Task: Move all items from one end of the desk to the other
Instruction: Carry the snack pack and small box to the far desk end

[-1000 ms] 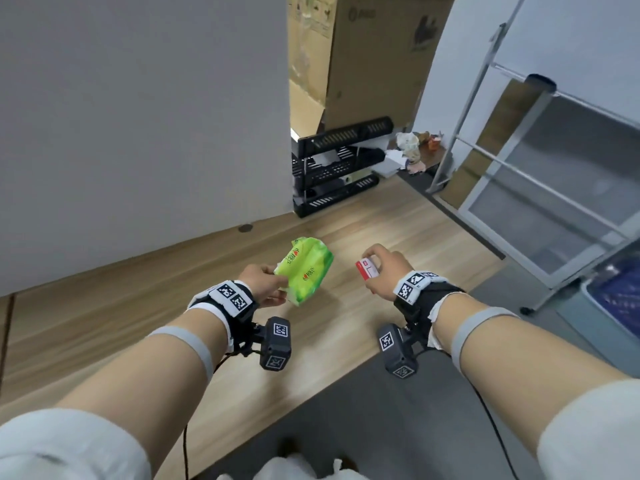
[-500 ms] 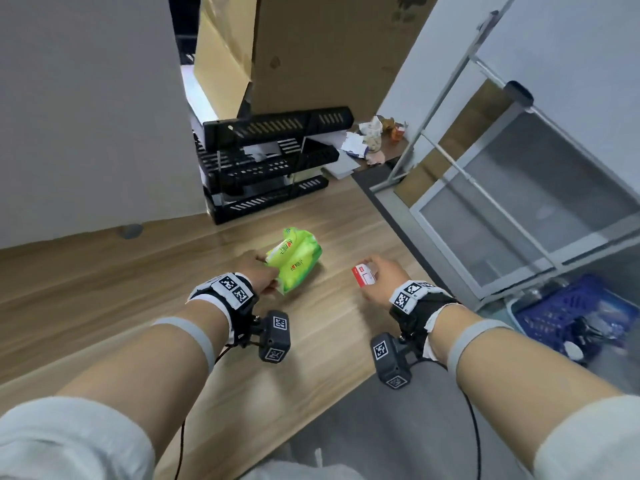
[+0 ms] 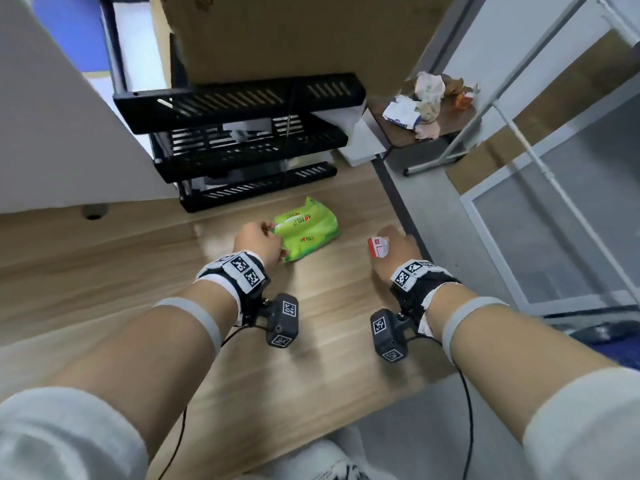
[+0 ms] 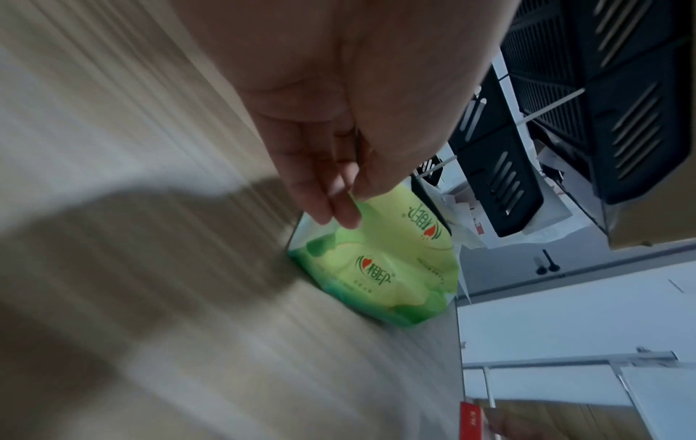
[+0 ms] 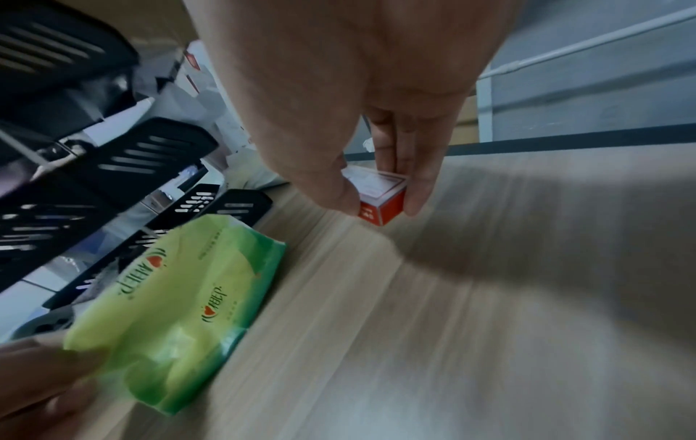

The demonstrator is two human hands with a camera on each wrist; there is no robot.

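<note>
A green tissue pack [image 3: 306, 230] lies low over the wooden desk [image 3: 138, 271] near its right end; its far side touches the desk in the left wrist view [image 4: 376, 268]. My left hand [image 3: 263, 242] pinches its near edge between thumb and fingers [image 4: 339, 208]. The pack also shows in the right wrist view [image 5: 177, 312]. My right hand [image 3: 391, 245] holds a small red and white box [image 3: 377, 247] between thumb and fingers, its lower corner at the desk surface [image 5: 380, 199].
A black three-tier paper tray [image 3: 242, 140] stands on the desk just behind the pack, with a large cardboard box [image 3: 294, 32] above it. The desk's right edge [image 3: 398, 202] runs beside my right hand. A small side table with crumpled paper [image 3: 426, 105] stands beyond.
Both hands have carried the pack and the box toward the desk's right end and lowered them near the black tray. The head view has swung right and down.
</note>
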